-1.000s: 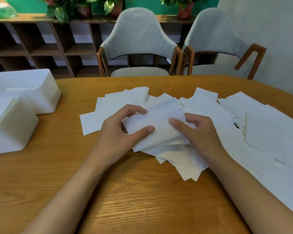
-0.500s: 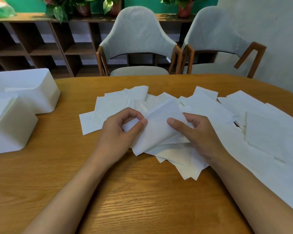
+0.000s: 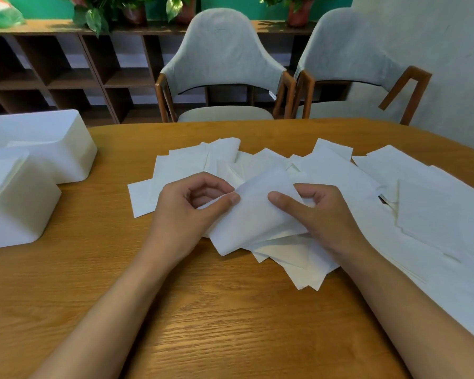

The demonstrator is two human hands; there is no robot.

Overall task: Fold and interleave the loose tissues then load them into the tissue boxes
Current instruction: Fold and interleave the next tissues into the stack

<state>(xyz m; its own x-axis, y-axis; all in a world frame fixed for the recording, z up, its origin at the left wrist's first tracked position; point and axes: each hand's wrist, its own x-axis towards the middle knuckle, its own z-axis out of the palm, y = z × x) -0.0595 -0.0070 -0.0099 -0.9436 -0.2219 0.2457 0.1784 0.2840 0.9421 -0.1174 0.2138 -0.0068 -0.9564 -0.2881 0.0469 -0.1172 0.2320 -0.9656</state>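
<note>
no readable text, plain white tissues (image 3: 260,214), unmarked white boxes (image 3: 47,143)

Two tissue boxes (image 3: 36,170) at tabletop (image 3: 203,324) left edge, loose tissues (image 3: 394,192) spread from centre to right edge, two chairs (image 3: 225,67) behind far edge.

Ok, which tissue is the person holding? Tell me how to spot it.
Look at the wooden table, at the spread of white tissues in its middle. The one you want is the tissue pinched between the left hand and right hand. It alone is lifted and tilted; the others lie on the table.
</note>
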